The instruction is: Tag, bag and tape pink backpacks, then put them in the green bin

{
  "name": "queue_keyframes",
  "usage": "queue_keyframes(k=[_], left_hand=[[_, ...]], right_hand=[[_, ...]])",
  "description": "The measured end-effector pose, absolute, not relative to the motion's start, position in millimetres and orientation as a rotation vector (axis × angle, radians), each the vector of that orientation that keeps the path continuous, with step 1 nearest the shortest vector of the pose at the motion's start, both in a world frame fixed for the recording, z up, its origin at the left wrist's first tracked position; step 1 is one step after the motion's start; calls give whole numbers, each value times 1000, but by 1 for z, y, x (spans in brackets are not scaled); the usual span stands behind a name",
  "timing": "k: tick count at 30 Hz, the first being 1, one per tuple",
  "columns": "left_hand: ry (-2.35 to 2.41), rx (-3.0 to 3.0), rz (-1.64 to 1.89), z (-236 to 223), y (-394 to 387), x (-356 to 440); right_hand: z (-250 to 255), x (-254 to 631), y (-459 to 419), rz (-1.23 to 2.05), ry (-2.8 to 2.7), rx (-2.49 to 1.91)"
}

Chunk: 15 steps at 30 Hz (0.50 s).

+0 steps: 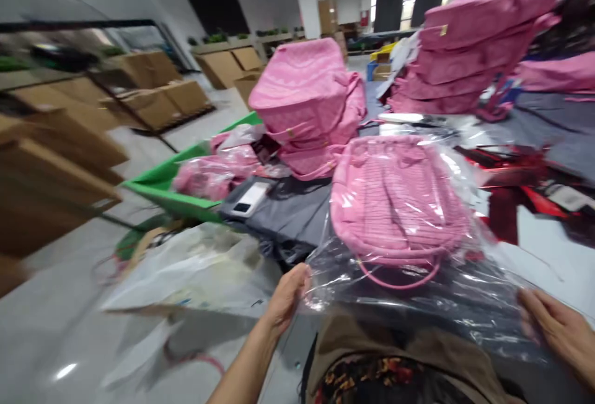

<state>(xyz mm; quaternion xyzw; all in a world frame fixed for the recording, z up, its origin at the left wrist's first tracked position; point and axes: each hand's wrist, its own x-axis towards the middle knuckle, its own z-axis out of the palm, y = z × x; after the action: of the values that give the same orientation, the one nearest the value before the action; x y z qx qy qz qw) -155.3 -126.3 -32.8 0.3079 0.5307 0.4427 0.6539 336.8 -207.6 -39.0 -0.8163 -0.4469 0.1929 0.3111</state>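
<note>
A pink quilted bag [400,199] lies inside a clear plastic bag [418,295] on the grey-covered table, its thin looped handle pointing toward me. Gripped at the plastic bag's near left edge is my left hand [289,295], fingers closed. On the opposite side my right hand [555,323] pinches the near right edge, slightly blurred. Between my hands the plastic is stretched wide, and neither hand touches the pink bag itself.
Pink bags [307,94] are piled behind, with a taller stack [474,51] to the right. A green bin [186,196] holds wrapped pink items. A white phone-like object [251,199] lies nearby. Red and black tags [515,175] cover the right side. Cardboard boxes [56,187] stand left.
</note>
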Motion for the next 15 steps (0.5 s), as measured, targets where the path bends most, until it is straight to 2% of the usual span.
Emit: queue_keyframes(k=[3,7,9,13,15], left_hand=[[1218,610,997,-35,-128,-155],[1314,784,1039,-35,-126,-157],[1377,915,1079,-33,-122,-157],[1342,969,1090,-31,-119,-155],[1277,902,1039,-33,-122,-154]], right_hand=[[-15,334,-225,691,-1020,-2223],[5,310,-238,392,-1176,-2196],[7,306,-240,342,-1230,-2116],[-1,322,-236,655,-1085,-2055],[-7,334,-235,648,-1059,-2045]])
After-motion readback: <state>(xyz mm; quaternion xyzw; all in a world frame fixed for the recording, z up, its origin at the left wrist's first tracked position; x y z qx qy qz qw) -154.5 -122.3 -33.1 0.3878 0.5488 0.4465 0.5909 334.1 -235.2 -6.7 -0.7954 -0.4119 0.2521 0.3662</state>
